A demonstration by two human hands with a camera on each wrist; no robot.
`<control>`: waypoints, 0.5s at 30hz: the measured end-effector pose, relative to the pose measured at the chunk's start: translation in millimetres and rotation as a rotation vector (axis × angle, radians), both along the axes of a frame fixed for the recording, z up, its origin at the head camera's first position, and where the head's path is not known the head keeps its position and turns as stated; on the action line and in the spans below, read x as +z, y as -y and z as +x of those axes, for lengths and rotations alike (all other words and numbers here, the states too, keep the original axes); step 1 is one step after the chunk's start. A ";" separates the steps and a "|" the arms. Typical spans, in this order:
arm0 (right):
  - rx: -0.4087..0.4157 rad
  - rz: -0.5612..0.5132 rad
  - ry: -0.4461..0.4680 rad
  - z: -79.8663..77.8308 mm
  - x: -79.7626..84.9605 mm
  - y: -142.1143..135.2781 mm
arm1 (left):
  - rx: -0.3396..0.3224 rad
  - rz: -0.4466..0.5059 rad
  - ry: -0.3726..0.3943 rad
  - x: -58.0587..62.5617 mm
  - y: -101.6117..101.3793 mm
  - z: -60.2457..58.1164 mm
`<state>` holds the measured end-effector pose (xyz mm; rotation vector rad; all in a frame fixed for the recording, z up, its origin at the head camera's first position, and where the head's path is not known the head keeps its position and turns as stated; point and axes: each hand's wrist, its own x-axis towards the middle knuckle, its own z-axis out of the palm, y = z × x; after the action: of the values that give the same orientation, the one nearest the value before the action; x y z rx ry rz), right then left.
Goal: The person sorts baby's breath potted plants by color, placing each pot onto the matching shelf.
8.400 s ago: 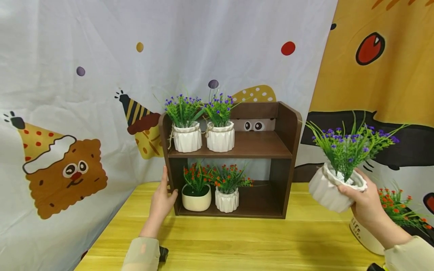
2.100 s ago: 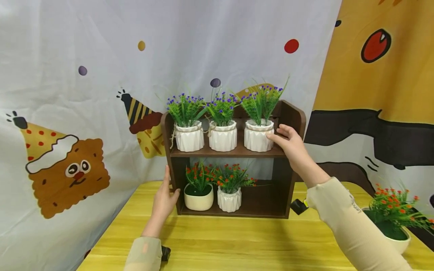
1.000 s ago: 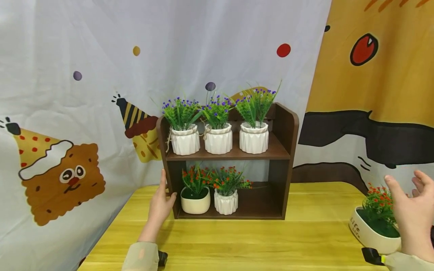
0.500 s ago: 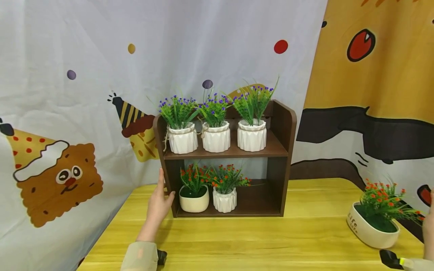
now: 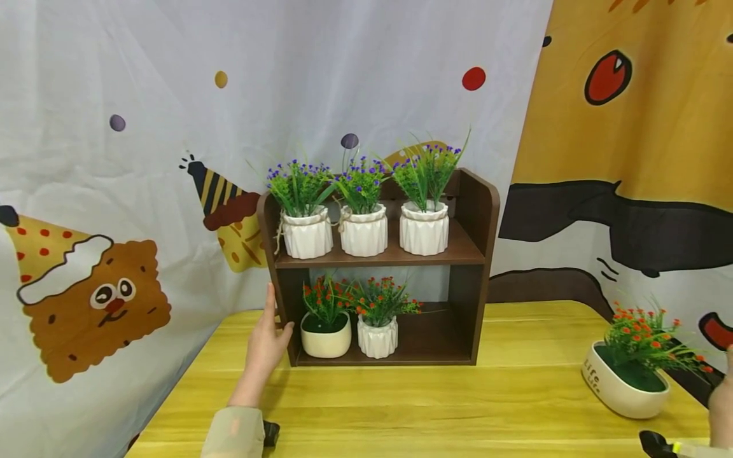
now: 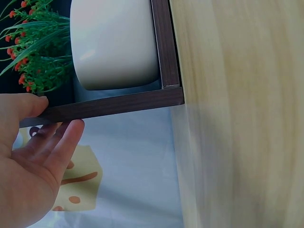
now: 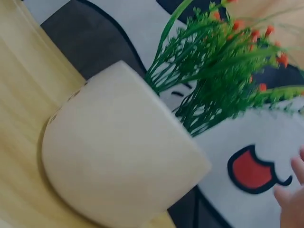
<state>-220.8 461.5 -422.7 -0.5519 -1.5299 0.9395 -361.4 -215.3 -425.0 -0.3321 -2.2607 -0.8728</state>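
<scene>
My left hand is at the left side of a dark brown two-tier shelf. In the left wrist view its thumb lies on one side of the side panel and its fingers on the other, holding it. At the right edge of the head view, my right hand is partly cut off. Only fingertips show in the right wrist view, spread and apart from a cream oval flowerpot with red flowers. That flowerpot, lettered "Life", stands on the table right of the shelf.
Three white pleated pots with purple flowers stand on the upper tier, the rightmost pot among them. The lower tier holds a cream pot and a white pleated pot, both red-flowered. A printed curtain hangs behind the yellow wooden table.
My right hand has placed the third purple-flowered pot on the upper tier, let go, and moved right to beside the "Life" flowerpot. My left hand has stayed at the shelf's side.
</scene>
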 end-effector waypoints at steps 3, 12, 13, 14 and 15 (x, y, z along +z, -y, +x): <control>0.171 -0.064 0.045 -11.3 -33.6 -30.7 | -0.003 0.003 -0.001 0.3 -0.1 0.4; 0.641 -0.176 0.354 -27.9 -102.4 -90.8 | -0.001 0.010 0.022 -0.8 0.6 1.4; 0.644 -0.185 0.431 -26.8 -100.2 -87.4 | -0.001 0.011 0.022 -0.8 0.6 1.6; 0.638 -0.183 0.516 -26.9 -98.3 -85.0 | -0.001 0.011 0.021 -0.8 0.5 1.6; 0.637 -0.180 0.585 -27.8 -96.6 -84.4 | 0.000 0.010 0.018 -0.8 0.5 1.4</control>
<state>-248.6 545.9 -519.3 -0.4945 -2.2312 1.4993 -360.0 -215.8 -425.8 -0.3206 -2.2724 -0.8899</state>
